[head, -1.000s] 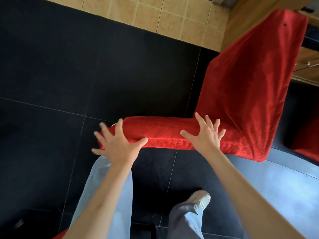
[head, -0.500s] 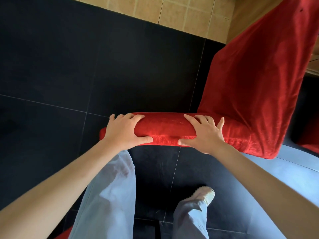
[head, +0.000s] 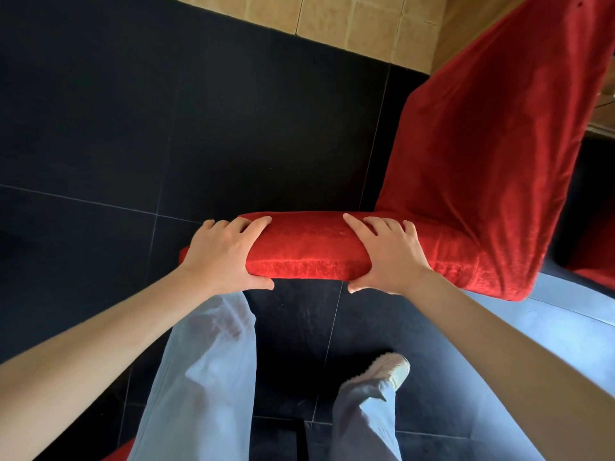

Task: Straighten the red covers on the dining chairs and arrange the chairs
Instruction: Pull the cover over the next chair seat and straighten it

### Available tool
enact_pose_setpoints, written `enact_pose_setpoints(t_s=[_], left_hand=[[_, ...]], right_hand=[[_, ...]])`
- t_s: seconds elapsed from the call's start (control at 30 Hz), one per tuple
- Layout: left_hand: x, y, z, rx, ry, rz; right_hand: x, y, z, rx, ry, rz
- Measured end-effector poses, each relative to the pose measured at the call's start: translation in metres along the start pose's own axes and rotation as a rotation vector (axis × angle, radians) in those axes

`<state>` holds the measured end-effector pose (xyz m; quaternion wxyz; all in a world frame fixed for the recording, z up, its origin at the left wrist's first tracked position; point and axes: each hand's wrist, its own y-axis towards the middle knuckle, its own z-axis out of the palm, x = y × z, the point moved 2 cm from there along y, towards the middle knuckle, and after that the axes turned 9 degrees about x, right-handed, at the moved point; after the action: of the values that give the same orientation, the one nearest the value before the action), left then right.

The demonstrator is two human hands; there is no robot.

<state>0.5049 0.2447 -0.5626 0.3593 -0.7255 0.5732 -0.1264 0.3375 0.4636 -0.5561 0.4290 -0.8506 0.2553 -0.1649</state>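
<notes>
Black floor tiles (head: 139, 121) with thin pale grout lines fill most of the view; a band of tan tiles (head: 349, 24) runs along the top edge.

Item: dining chair, seen from above, fitted with a red cover (head: 492, 154). Position: centre to upper right. The covered top rail of the backrest lies across the middle of the view; the rest of the cover rises toward the upper right corner, its fabric showing soft folds and a loose hem at the lower right.

Left hand (head: 223, 254): grasping the left end of the top rail, fingers curled over the far side, thumb pressed beneath the near edge.
Right hand (head: 389, 257): grasping the rail right of centre, fingers spread over the top, thumb tucked under the near edge. A stretch of bare red rail lies between the two hands.

Open room: bare dark floor lies to the left of the chair and beyond it, up to the tan band. On the right, a second red-covered piece (head: 595, 247) stands close by at the frame edge, with wood-toned furniture (head: 459, 15) near the upper right.

Below the rail: the person's light blue trousers (head: 206, 377) and a pale shoe (head: 389, 371) stand on the tiles. A scrap of red (head: 116, 455) shows at the bottom edge.

Markings: no legible writing or brand on any surface.
</notes>
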Motion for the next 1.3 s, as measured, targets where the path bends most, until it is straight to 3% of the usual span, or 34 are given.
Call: enact_pose_setpoints(t_s=[0.43, 0.8, 1.0, 1.3], left_hand=[[0.003, 0.004, -0.003, 0.129, 0.057, -0.021], [0.006, 0.005, -0.004, 0.076, 0.008, 0.017], [0.006, 0.003, -0.006, 0.046, -0.047, 0.02], [0.009, 0.006, -0.007, -0.025, 0.059, 0.055]], right_hand=[[-0.001, 0.005, -0.002, -0.027, -0.171, -0.04], [-0.005, 0.005, 0.001, -0.119, -0.176, -0.067], [-0.003, -0.003, 0.004, -0.131, -0.084, 0.055], [-0.005, 0.0, 0.003, -0.166, -0.179, -0.001]])
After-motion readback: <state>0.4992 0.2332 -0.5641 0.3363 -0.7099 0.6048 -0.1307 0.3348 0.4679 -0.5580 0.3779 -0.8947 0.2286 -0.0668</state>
